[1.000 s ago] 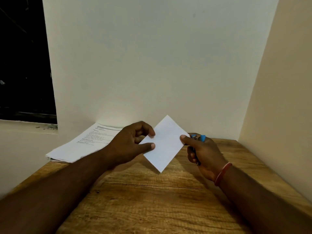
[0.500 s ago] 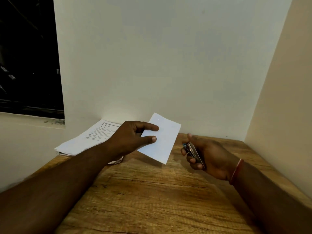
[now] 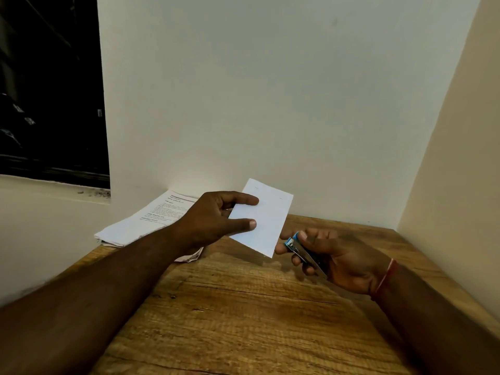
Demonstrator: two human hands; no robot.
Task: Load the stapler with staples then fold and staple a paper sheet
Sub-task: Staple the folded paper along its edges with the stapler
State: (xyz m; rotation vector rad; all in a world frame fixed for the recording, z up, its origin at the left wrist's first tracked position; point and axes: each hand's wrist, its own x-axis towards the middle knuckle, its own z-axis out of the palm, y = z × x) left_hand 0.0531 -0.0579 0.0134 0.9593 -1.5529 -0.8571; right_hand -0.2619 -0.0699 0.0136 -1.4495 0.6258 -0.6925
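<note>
My left hand [image 3: 213, 220] pinches a folded white paper sheet [image 3: 266, 220] by its left edge, thumb below and fingers above, and holds it in the air over the wooden table [image 3: 243, 307]. My right hand [image 3: 332, 255] grips a small stapler [image 3: 303, 251] with a blue tip and a metal body. The stapler's blue nose points at the lower right edge of the sheet, a short gap away. A red thread band circles my right wrist.
A stack of printed paper sheets [image 3: 151, 220] lies at the table's back left against the white wall. A beige side wall [image 3: 454, 185] closes the right side. A dark window opening [image 3: 51, 90] is at the upper left.
My right hand let the sheet go and drew back with the stapler, then turned it so the blue tip faces the paper. My left hand swung the sheet more upright.
</note>
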